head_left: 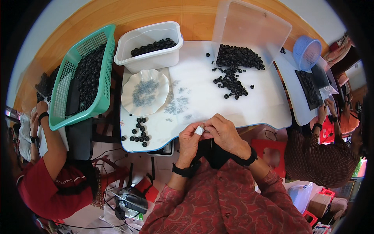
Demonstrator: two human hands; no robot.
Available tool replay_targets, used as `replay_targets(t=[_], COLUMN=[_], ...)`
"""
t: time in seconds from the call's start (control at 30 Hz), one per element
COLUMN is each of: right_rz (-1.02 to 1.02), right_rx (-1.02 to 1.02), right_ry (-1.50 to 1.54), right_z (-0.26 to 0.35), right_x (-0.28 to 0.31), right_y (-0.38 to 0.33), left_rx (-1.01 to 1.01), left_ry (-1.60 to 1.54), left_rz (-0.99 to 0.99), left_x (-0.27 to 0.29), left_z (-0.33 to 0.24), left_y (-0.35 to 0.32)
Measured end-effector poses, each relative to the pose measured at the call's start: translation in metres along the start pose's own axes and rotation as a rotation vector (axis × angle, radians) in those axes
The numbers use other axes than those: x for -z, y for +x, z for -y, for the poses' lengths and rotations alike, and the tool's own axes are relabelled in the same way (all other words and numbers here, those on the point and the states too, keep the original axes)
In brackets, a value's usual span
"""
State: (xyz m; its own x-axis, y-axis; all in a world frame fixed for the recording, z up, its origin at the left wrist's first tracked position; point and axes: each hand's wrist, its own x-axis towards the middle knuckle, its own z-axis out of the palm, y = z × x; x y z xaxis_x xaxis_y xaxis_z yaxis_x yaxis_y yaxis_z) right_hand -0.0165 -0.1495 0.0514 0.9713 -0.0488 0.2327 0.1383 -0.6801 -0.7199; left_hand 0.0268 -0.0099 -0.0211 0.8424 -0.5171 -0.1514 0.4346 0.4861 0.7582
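My left hand (187, 143) and my right hand (225, 134) meet just off the table's front edge, fingertips pinched together. Whatever lies between them is too small or hidden to name. White tape (199, 130) wraps a digit of the left hand. On the white table (202, 84) ahead, small black ring-like parts (233, 85) spill from a tipped translucent bin (253, 23). Left of them are scattered tiny greyish pieces (178, 105). More of these fill the middle of a white scalloped plate (126, 99). Several black parts (140, 134) sit at the front left corner.
A white tub (150, 60) and a green basket (107, 84), both holding black parts, stand at the left. At right, a blue basket (309, 52) rests on another table. A person in red (58, 187) works at left, another in brown stripes (319, 158) at right.
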Motion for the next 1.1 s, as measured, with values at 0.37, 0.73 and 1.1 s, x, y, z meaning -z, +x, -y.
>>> replay_targets(t=[0.37,0.73,1.1], right_rz=[-0.192,-0.432,-0.593], right_rx=[-0.06,-0.257,-0.348], right_ry=[0.212,0.441,0.309], right_z=[0.0,-0.039,-0.083], right_x=[0.004,0.019,0.018], right_y=[-0.024,-0.041,-0.041], left_rx=[-0.005,0.013,-0.595], left_ry=[0.151,0.336,1.261], left_rz=[0.039,0.083,-0.052], left_x=[-0.02,-0.064,-0.087], left_z=[0.0,0.01,0.016], left_y=[-0.002,0.029,0.094])
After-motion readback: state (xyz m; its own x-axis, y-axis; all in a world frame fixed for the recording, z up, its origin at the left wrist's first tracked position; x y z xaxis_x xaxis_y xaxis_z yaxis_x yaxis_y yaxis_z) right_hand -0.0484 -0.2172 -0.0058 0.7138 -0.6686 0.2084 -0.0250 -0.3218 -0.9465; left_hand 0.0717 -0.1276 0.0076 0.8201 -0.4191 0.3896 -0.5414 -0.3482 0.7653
